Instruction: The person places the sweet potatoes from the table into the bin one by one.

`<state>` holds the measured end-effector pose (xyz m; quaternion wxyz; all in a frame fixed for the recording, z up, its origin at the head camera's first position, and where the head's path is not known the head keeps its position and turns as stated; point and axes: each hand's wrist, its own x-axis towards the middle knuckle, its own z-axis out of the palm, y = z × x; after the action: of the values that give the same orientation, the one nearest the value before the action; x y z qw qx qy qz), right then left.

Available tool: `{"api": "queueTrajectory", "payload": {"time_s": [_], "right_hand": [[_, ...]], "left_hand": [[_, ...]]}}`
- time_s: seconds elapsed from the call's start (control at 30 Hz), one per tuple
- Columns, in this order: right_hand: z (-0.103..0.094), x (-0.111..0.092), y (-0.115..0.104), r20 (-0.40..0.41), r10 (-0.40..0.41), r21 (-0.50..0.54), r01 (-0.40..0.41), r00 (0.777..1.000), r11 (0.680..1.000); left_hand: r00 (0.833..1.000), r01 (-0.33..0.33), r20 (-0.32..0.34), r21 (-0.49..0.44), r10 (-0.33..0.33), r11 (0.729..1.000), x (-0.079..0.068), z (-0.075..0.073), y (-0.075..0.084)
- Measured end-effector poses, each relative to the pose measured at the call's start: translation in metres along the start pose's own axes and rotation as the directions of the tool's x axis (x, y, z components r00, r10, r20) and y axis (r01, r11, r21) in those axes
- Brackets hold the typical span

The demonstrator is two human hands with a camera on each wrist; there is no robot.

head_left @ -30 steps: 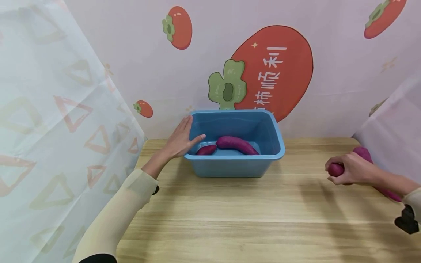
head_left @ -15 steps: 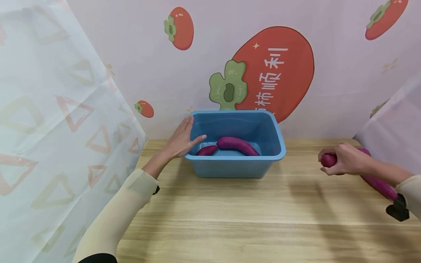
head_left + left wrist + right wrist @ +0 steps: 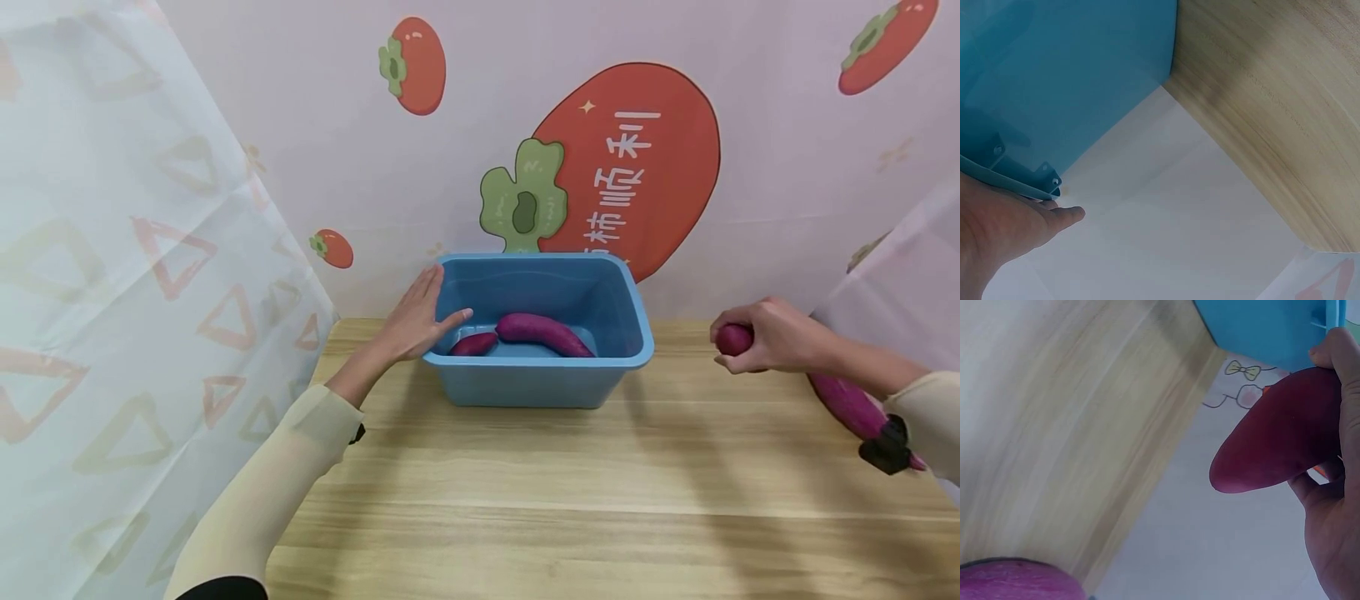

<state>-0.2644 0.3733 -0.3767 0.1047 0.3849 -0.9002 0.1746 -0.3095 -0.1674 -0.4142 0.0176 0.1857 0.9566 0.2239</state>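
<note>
A blue plastic bin [image 3: 525, 385] stands at the back of the table, with a long curved purple sweet potato [image 3: 543, 332] and a smaller one [image 3: 474, 344] lying inside. My left hand [image 3: 411, 322] rests on its left rim, fingers straight and thumb reaching over the inside. To the right of the bin, my right hand [image 3: 783, 337] grips a dark red-purple sweet potato [image 3: 1275, 434], raised above the table; its tapered end sticks out in the right wrist view. Another sweet potato [image 3: 847, 404] lies on the table below the right forearm, which partly covers it.
Wood-grain table [image 3: 570, 500] spreads in front of the bin. A printed cloth backdrop [image 3: 637, 167] rises right behind it, and side cloths [image 3: 150, 333] flank the table left and right.
My right hand has lifted and moved left toward the bin with the sweet potato in its grip, uncovering more of the one lying behind. The left hand stays on the rim.
</note>
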Motion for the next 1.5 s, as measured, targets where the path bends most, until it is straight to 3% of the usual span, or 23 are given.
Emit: {"api": "queueTrajectory", "payload": {"time_s": [0.6, 1.5], "right_hand": [[-0.008, 0.038, -0.011, -0.006, -0.065, 0.012, 0.065, 0.998, 0.998], [-0.021, 0.087, -0.026, -0.03, -0.072, 0.019, 0.072, 0.997, 0.997]], "left_hand": [[1.0, 0.01, -0.003, -0.015, -0.01, 1.0, 0.001, 0.002, -0.002], [1.0, 0.009, -0.009, -0.016, -0.01, 1.0, 0.0, 0.002, 0.0]]}}
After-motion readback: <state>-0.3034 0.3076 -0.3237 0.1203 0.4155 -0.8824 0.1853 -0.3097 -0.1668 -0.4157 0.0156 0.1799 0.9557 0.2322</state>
